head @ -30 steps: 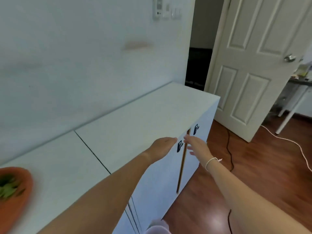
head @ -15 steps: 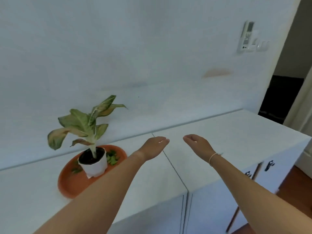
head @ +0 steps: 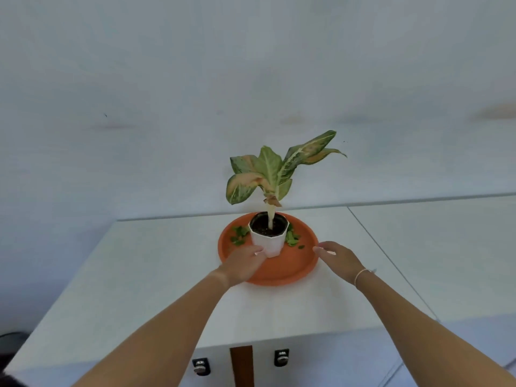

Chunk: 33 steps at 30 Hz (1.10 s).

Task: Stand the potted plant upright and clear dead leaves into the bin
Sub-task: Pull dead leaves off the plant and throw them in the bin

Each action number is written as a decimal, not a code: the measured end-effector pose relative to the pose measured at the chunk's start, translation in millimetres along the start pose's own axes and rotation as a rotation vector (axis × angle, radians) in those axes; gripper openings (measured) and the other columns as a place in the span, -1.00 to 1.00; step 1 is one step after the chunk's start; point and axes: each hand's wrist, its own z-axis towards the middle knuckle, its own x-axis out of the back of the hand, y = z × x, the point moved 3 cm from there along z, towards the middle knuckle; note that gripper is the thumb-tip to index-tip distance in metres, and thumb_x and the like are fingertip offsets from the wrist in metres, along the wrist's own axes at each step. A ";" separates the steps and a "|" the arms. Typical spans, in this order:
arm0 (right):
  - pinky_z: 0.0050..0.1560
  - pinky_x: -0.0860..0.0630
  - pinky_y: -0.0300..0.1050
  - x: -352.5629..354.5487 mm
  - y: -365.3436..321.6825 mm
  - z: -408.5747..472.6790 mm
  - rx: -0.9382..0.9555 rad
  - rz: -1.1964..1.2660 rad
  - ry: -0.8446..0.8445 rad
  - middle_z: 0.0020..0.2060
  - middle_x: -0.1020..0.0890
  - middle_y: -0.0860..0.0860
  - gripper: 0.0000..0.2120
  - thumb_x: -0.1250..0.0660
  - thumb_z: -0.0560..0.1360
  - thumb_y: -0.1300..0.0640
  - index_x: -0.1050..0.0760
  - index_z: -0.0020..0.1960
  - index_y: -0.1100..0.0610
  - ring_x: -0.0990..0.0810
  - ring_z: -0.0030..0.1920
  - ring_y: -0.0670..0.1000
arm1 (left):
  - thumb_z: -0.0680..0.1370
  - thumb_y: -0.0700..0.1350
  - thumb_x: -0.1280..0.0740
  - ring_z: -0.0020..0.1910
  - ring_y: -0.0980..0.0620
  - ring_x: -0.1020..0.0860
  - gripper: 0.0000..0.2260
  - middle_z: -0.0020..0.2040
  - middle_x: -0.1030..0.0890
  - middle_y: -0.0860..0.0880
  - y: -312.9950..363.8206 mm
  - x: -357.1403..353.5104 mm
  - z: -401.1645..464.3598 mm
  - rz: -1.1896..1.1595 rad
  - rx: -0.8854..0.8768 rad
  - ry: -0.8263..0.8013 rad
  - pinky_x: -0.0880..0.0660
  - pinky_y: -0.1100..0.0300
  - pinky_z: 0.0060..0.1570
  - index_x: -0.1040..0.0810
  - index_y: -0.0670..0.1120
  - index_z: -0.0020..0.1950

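A potted plant (head: 269,238) in a white pot stands upright on an orange saucer (head: 287,268) on the white cabinet top. Its leaves (head: 268,169) are green with pink-yellow patches. Small green leaf bits (head: 238,236) lie on the saucer on both sides of the pot. My left hand (head: 243,263) reaches over the saucer's near left part, fingertips at the pot's base, holding nothing. My right hand (head: 339,258) hovers open at the saucer's right rim, a thin bracelet on its wrist. No bin is in view.
The white cabinet top (head: 139,275) runs left and right against a pale wall (head: 195,93). A seam (head: 385,255) divides it from a second cabinet on the right. Two door handles (head: 281,357) show below the front edge.
My view has swung left from the door to the plant, which now sits centred. Both hands have moved forward to the saucer, the left one reaching the pot's base.
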 end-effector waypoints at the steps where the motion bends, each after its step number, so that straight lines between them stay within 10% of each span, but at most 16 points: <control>1: 0.36 -0.29 -0.08 -9.2 -4.6 1.5 -0.001 -0.006 0.008 0.37 -0.46 0.03 -0.52 -0.25 0.53 -0.12 -0.42 0.38 0.08 -0.40 0.38 0.04 | 0.59 0.03 -0.12 0.23 -0.05 -0.50 -0.66 0.23 -0.58 -0.07 -8.6 7.4 -1.2 0.002 -0.006 -0.005 -0.39 0.08 0.26 -0.56 -0.09 0.21; 10: 0.36 -0.29 -0.08 -35.1 -18.7 13.8 -0.014 -0.024 0.076 0.44 -0.36 0.10 -0.42 -0.28 0.55 0.03 -0.23 0.50 0.18 -0.34 0.42 0.10 | 0.54 0.10 -0.21 0.46 -0.04 -0.29 -0.49 0.51 -0.28 -0.02 -54.9 26.8 8.2 0.204 0.067 0.038 -0.26 0.01 0.45 -0.30 -0.01 0.48; 17: 0.12 -0.57 0.10 -19.7 -4.5 42.6 -0.221 0.077 0.068 0.28 -0.49 0.21 -0.42 -0.19 0.53 0.18 -0.14 0.53 0.15 -0.59 0.06 0.22 | 0.54 -0.02 -0.27 0.52 -0.09 -0.18 -0.44 0.56 -0.14 -0.08 -50.9 10.1 12.0 0.287 0.133 0.177 -0.21 0.07 0.46 -0.21 -0.07 0.51; 22: -0.34 -0.62 0.01 -25.7 5.7 58.8 -0.395 0.355 -0.025 -0.27 -0.49 0.17 -0.79 -0.15 0.50 0.39 -0.41 0.11 0.36 -0.54 -0.38 0.20 | 0.54 -0.05 -0.28 0.51 -0.07 -0.21 -0.41 0.58 -0.06 -0.04 -46.9 2.9 10.9 0.219 0.207 0.241 -0.25 0.09 0.44 -0.14 -0.06 0.53; 24: -0.51 -0.59 -0.08 -29.0 5.2 61.0 -0.439 0.462 -0.018 -0.27 -0.43 0.14 -0.83 -0.15 0.51 0.40 -0.38 0.09 0.30 -0.49 -0.36 0.17 | 0.55 -0.07 -0.27 0.48 -0.08 -0.27 -0.40 0.57 -0.07 -0.06 -46.7 -1.2 8.4 0.183 0.225 0.289 -0.31 0.08 0.41 -0.11 -0.08 0.54; 29: -0.05 -0.62 0.07 -47.5 -0.5 57.6 -0.526 0.609 -0.069 -0.19 -0.51 0.18 -0.83 -0.22 0.51 0.38 -0.35 0.09 0.26 -0.60 -0.14 0.28 | 0.49 -0.12 -0.29 0.21 -0.13 -0.50 -0.38 0.35 -0.38 -0.15 -47.3 -13.7 8.7 -0.051 0.304 0.447 -0.51 0.07 0.16 -0.14 -0.09 0.51; 33: -0.44 -0.63 -0.13 -70.2 -10.8 43.5 -0.461 0.754 -0.173 -0.23 -0.47 0.14 -0.71 -0.16 0.55 0.40 -0.36 0.26 0.28 -0.56 -0.24 0.13 | 0.44 -0.15 -0.33 0.10 -0.17 -0.55 -0.37 0.21 -0.50 -0.21 -49.8 -22.8 12.8 -0.243 0.399 0.573 -0.53 0.07 -0.04 -0.17 -0.14 0.47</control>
